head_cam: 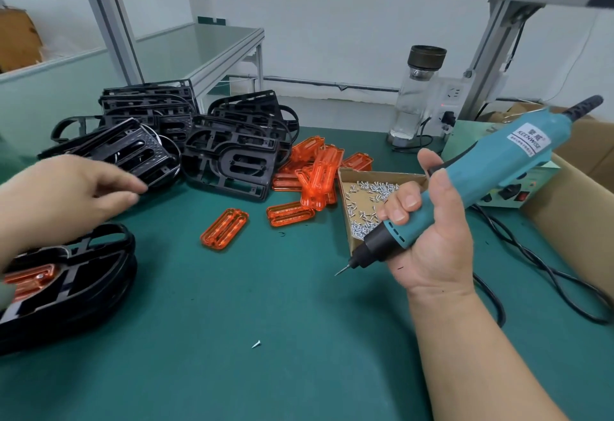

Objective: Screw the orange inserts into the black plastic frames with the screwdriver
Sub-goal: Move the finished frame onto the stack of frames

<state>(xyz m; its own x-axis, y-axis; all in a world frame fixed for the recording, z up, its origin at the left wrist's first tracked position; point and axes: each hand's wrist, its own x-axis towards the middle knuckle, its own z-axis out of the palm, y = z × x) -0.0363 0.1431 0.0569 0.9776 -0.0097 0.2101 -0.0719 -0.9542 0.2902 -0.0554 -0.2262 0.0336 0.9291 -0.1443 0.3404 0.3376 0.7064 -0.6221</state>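
The right hand [428, 234] gripped the screwdriver [491, 174], the left hand [66, 194] hung released beside the frames [226, 161], seemingly about to fetch one.

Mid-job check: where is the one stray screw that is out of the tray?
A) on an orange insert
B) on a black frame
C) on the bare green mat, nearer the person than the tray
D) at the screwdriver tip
C: the stray screw lies alone on the green mat, on the near side of the cardboard tray, clear of the screwdriver in the right hand.
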